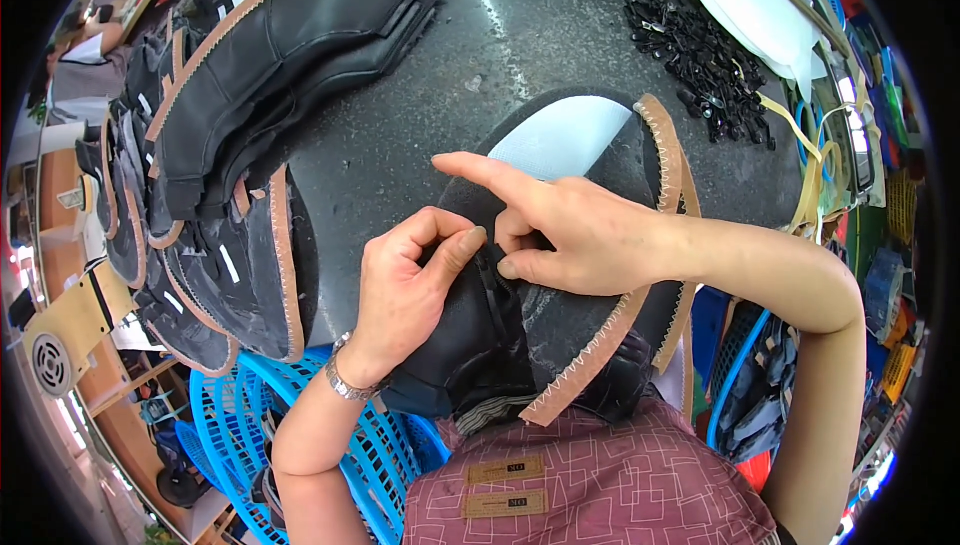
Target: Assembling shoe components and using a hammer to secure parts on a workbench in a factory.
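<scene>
A black boot upper with a pale blue-white lining patch and tan zigzag-stitched edging lies before me, over the table's near edge and against my apron. My left hand, a metal watch on its wrist, is closed with thumb and index finger pinched at the top of a black zipper on the upper. Just right of it is my right hand, its index finger stretched out to the left. Its thumb and other fingers curl in beside the zipper; whatever they grip is hidden.
More black uppers are stacked at the far left, with others below them. A heap of small black zipper sliders lies far right beside thin white sheets. Blue baskets stand below the dark tabletop.
</scene>
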Demonstrator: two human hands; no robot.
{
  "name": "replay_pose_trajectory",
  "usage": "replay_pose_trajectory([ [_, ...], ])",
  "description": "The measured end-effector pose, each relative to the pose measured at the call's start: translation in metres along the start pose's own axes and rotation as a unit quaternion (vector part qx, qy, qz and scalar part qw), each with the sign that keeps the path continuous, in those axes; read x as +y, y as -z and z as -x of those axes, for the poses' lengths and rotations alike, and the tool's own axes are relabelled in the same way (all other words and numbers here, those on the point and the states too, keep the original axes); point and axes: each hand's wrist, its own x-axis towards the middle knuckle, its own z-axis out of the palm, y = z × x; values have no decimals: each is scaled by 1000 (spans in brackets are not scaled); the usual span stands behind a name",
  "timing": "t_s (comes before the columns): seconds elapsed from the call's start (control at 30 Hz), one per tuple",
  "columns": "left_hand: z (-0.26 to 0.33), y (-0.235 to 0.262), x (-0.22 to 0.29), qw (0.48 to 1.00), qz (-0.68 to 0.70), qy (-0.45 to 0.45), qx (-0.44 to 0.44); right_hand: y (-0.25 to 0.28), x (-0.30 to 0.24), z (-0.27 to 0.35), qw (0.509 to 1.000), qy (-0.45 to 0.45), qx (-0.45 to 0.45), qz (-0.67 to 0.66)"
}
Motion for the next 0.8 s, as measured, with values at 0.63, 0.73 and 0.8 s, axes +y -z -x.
replay_pose_trajectory([
  [0.63, -12, 6, 9, 992, -58, 42, -101, -44, 13, 16, 785, 332, 225, 472],
  [0.73, -10, 1, 8, 993, -94, 12, -68, -45, 15, 16, 749, 390, 245, 476],
  [0.8, -9, 0, 8, 993, -96, 4, -66, -46, 18, 17, 750, 404, 246, 463],
])
